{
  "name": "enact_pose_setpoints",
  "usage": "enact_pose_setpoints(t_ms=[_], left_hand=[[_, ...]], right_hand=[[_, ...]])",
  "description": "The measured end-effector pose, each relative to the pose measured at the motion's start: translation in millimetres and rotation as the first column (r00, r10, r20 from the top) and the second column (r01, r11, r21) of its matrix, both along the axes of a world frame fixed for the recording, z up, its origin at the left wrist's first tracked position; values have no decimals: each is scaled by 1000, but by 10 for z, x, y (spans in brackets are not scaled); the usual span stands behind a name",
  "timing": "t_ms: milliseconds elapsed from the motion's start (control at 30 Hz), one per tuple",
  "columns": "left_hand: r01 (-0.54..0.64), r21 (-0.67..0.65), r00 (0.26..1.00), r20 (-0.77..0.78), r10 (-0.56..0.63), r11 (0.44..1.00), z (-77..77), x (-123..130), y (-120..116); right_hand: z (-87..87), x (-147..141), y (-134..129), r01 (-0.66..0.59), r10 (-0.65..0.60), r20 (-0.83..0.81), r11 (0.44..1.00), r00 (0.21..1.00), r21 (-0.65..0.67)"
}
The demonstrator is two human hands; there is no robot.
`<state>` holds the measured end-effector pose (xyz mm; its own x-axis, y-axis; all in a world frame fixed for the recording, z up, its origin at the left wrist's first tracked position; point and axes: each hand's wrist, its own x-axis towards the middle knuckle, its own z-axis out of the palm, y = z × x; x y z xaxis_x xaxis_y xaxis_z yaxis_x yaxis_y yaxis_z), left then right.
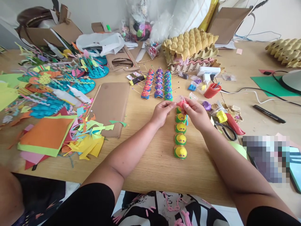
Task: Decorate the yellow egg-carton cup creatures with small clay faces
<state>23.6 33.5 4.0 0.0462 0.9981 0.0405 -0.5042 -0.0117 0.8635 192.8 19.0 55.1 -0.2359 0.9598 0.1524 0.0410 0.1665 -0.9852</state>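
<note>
My left hand and my right hand meet over the table, fingers closed in a pinch. Between them is a small clear plastic bag with red modelling clay. The right fingers grip the red clay; the left fingertips are at the bag's left edge. Below the hands runs a row of green and yellow egg-carton caterpillar bumps, with a small face on each. Its far end is partly hidden by the hands. Beyond stand red, purple and blue-green egg-carton rows with pins stuck in them.
On the right lie purple clay, yellow clay, scissors and a red cup. Left are cardboard, paper scraps and glue bottles. Egg trays are stacked behind. Another person's arm shows lower left.
</note>
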Motion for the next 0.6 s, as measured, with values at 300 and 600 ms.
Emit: enact_pose_setpoints(t_ms=[300,600], left_hand=[[-58,-31,996,-72,55,998,69,26,-33],[-65,138,987,-139,84,988,24,46,-53]], right_hand=[[-17,-29,-13,51,-53,23,997,998,56],[6,-5,-1,142,-166,139,976,976,165]])
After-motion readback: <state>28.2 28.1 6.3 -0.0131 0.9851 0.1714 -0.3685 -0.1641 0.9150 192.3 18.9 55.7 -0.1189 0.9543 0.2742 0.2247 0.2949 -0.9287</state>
